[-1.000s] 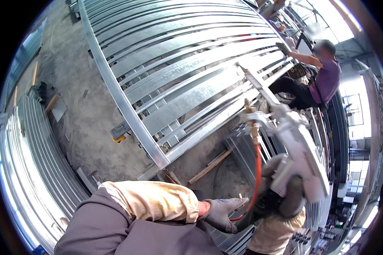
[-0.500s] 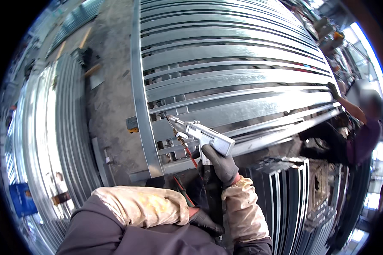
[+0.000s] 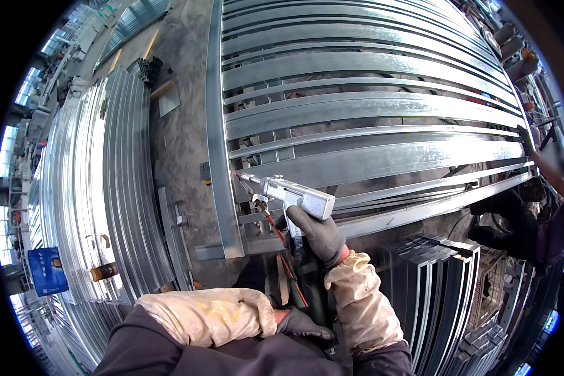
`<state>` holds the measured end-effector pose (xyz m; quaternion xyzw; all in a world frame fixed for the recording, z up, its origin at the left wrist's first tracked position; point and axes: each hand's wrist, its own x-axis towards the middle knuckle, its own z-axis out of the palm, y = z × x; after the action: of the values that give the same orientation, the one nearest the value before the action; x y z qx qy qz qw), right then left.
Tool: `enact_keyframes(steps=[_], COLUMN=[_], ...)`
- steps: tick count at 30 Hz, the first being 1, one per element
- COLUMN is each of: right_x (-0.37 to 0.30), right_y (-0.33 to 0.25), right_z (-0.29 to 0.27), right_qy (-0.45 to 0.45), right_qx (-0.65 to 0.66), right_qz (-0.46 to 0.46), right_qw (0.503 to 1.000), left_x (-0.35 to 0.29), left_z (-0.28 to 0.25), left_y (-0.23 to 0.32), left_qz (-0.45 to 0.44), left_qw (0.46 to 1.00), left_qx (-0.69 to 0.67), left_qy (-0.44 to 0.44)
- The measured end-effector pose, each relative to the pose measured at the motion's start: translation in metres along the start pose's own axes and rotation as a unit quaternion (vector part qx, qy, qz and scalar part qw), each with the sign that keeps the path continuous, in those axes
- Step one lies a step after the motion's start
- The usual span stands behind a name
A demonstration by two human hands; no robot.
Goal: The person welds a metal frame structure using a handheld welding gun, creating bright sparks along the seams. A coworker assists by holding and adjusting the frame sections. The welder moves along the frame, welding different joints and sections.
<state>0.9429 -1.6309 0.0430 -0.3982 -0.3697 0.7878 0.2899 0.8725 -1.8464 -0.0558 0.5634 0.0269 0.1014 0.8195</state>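
My gloved right hand (image 3: 319, 235) is closed round the grip of a silver welding gun (image 3: 297, 194). Its thin nozzle points left and meets the joint where a wide crossbar (image 3: 382, 163) runs into the upright side bar (image 3: 222, 156) of a large galvanized steel frame. Red and dark lines run down from the gun. My left hand (image 3: 304, 324), in a dark glove, rests low before my body, its fingers curled over the black hose (image 3: 313, 288) below the gun. The left fingertips are partly hidden.
Long steel profiles (image 3: 128, 188) lie stacked at the left, with a blue package (image 3: 47, 271) beside them. Bundled square tubes (image 3: 432, 276) stand at the lower right. A co-worker's arm (image 3: 548, 169) reaches the frame's right end.
The view has shifted, so the frame sits further right. The gun's nozzle has moved left, closer to the side bar. Both hands keep their hold.
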Motion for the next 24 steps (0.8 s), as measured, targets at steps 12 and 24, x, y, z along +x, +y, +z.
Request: enact_keyframes(steps=[12, 24], right_x=[0.008, 0.044], right_y=[-0.017, -0.004], right_z=[0.020, 0.023], right_qy=[0.016, 0.015], right_qx=[-0.009, -0.037], right_qz=[0.039, -0.038], right_qw=[0.999, 0.998], left_x=[-0.028, -0.038], left_z=[0.006, -0.032], left_y=[-0.025, 0.035], left_qz=[-0.274, -0.309], left_qw=[0.958, 0.950], left_qx=[-0.083, -0.039], left_qy=[0.014, 0.025])
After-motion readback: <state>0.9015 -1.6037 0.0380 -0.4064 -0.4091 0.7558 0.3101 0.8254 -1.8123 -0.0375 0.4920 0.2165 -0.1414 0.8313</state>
